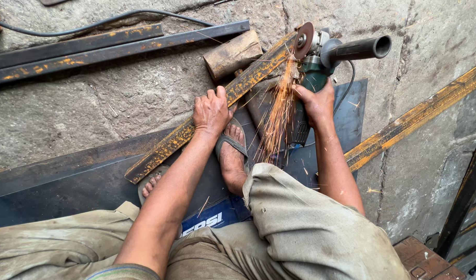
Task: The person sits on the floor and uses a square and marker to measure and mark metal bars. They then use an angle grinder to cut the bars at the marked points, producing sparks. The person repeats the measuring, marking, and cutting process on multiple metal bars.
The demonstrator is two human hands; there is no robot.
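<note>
Looking down from the head camera, one view shows a person crouched on a stone floor [92,103], cutting metal.

A long rusty steel bar [181,137] with flaking yellow paint lies on a slant through the middle of the frame, its long axis running from lower left up to upper right. Its upper end sits under the disc of a green angle grinder [313,67] at upper centre, and orange sparks [277,114] stream down from that meeting point toward the bottom of the frame.

The left hand [212,110], at centre frame, lies palm down on the bar with fingers curled over its far edge, pressing it in place. This hand is the nearer one to the bar's middle, and the bar passes straight beneath it.

The right hand [315,101], right of centre, is wrapped closed around the grinder's body, just below the cutting end of the bar. A black side handle sticks out toward the upper right, with nothing gripping it.

A sandalled foot [232,155] rests just below the left hand, beside the bar, on a dark metal sheet [51,186].

A wooden block [232,53] lies near the bar's upper end. More steel lengths [92,49] lie across the upper left, and another yellowed bar [419,116] slants along the right side.
</note>
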